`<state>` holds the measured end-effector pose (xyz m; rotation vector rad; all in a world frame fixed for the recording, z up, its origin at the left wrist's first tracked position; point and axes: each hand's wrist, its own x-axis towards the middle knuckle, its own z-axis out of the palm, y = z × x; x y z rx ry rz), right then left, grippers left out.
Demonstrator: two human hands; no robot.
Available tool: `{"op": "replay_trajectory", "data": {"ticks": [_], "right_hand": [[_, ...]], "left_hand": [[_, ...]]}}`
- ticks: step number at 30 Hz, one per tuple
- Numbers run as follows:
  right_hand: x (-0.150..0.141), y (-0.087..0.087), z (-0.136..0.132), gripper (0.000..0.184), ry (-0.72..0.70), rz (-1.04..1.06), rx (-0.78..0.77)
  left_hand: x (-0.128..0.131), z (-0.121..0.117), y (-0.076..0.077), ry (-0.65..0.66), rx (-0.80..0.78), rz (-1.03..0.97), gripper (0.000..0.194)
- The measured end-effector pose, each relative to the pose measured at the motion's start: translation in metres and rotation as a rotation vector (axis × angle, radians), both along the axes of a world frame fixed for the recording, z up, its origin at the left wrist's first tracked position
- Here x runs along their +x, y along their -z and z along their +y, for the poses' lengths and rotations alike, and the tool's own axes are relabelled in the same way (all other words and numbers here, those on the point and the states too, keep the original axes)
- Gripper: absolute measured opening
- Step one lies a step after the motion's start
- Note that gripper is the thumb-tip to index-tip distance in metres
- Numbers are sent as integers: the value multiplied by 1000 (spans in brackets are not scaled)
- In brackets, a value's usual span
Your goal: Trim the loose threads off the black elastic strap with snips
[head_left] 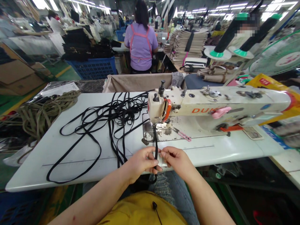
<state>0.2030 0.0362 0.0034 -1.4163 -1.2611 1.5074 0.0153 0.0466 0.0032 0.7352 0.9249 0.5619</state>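
Note:
A white sewing machine (211, 104) stands on a white table (70, 147). A thin black strap (156, 140) runs down from under its needle to the table's front edge. My left hand (142, 162) pinches this strap from the left, fingers closed. My right hand (175, 159) is closed on the same strap just to the right, the two hands almost touching. A long tangle of black strap (112, 115) lies spread over the table to the left of the machine.
A heap of olive cord (44, 109) lies at the table's left end. A pink-handled tool (184, 135) rests by the needle plate. A person in a purple shirt (141, 40) sits ahead, facing away. A fan (278, 56) and thread cones (225, 37) stand at right.

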Motion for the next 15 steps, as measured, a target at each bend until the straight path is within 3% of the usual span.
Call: {"op": "replay_trajectory", "data": {"ticks": [3,8,10,13,15], "right_hand": [[2,-8,-10,34,25,-52,29],[30,-27,-29,38,-109,-231,138],[51,-31,-31,35,-41,-514,254],[75,-32,-29,32,205,-1084,433],[76,-31,-26,34,247,-1230,517]], "left_hand": [[3,0,-1,7,2,-2,50],[6,0,-2,-36,25,38,46],[5,-1,-1,-39,14,20,45],[5,-3,-1,-14,-12,-28,38],[6,-4,-2,17,-13,-42,37]]}}
